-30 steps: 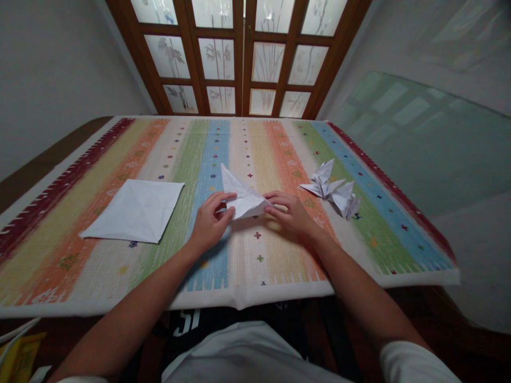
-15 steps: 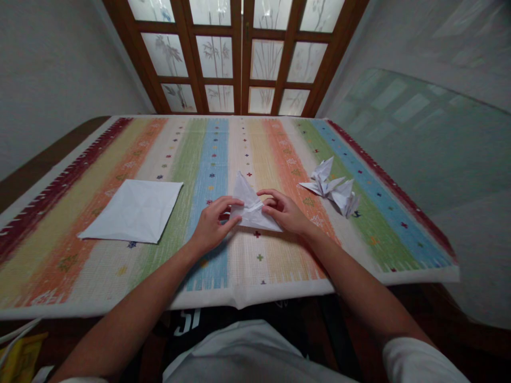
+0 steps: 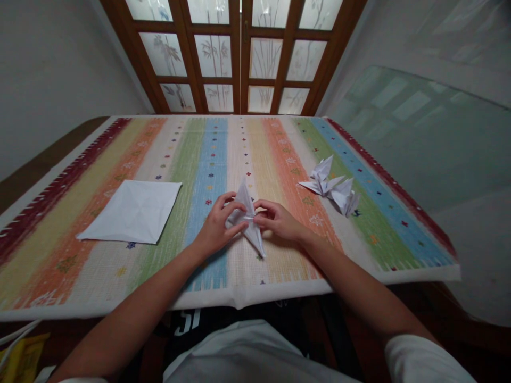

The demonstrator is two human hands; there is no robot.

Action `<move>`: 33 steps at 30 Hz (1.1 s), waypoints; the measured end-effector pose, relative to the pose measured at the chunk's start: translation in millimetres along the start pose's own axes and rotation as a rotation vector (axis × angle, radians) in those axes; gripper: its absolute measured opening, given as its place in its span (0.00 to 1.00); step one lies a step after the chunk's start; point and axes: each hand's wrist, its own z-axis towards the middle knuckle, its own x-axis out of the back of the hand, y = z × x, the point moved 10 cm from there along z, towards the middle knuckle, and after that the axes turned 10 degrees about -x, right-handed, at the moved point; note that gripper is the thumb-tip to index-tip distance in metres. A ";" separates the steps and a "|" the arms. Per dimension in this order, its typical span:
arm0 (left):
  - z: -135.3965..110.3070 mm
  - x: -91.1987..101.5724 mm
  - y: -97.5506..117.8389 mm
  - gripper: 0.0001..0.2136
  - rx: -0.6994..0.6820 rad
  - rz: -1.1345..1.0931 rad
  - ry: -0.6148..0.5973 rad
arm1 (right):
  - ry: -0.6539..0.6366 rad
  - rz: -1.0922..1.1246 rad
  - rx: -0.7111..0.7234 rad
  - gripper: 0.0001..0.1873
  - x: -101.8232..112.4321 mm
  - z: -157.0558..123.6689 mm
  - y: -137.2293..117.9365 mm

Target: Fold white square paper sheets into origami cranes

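Observation:
Between my hands is a folded piece of white paper (image 3: 252, 234), long and narrow, with one point away from me and the other toward me. My left hand (image 3: 220, 221) pinches its left side, thumb near the middle and fingers over the upper part. At its right edge, my right hand (image 3: 277, 219) grips the paper near the middle crease with thumb and fingertips. The fingers hide part of the folds. Off to the left lies a flat, creased white paper sheet (image 3: 133, 210). Several folded paper cranes (image 3: 331, 186) sit close together on the right.
A striped, patterned tablecloth (image 3: 195, 159) covers the table. Its front edge runs just before my body. Behind the table stand wooden doors with glass panes (image 3: 240, 58). A glass-like panel (image 3: 423, 143) leans at the right wall. Something yellow (image 3: 24, 354) is at the lower left.
The folded paper has turned and narrowed: its wide lower flap has been brought in, and a point now reaches toward me. Both hands have shifted slightly with it.

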 end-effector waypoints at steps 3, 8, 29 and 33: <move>-0.8 0.7 0.5 0.13 -0.012 0.020 0.017 | -0.025 0.082 -0.017 0.26 -8.0 0.6 1.1; -0.8 -3.2 4.9 0.09 -0.040 -0.101 0.011 | 0.013 0.129 0.010 0.29 -7.5 0.9 -4.1; 0.0 -2.6 26.8 0.17 -0.174 -0.201 -0.006 | -0.131 0.168 0.006 0.25 -20.6 -2.3 1.2; -0.4 0.7 27.4 0.16 -0.187 -0.149 0.007 | -0.040 0.105 0.021 0.23 -12.7 -2.7 -0.9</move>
